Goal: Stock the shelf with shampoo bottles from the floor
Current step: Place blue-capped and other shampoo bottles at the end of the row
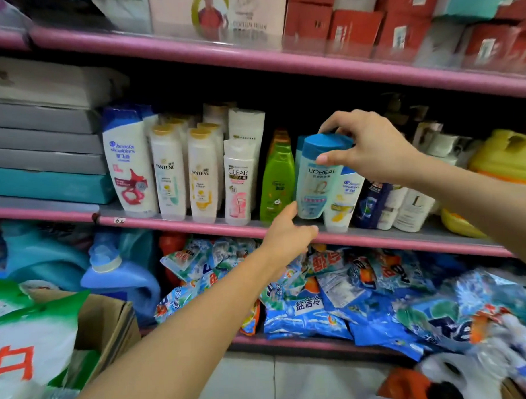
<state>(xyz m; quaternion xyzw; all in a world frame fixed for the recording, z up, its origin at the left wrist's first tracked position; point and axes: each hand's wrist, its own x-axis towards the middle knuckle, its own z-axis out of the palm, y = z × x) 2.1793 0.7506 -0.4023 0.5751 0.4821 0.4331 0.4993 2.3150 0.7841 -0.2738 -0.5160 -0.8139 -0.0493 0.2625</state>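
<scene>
Left hand [286, 232] loosely curled, empty, touching base of pale-blue blue-capped L'Oreal shampoo bottle [316, 179] pinched at cap by right hand [370, 146], above pink shelf edge [197, 227]; tipping risk toward 3 o'clock white Head & Shoulders bottle [344, 201].

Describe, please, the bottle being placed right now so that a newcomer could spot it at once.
Find the middle pink shelf with its row of shampoo bottles. Right of the green bottle, the right hand grips the L'Oreal bottle by its cap, and the left hand touches its base. It alone is pale turquoise with a broad blue cap.
</scene>
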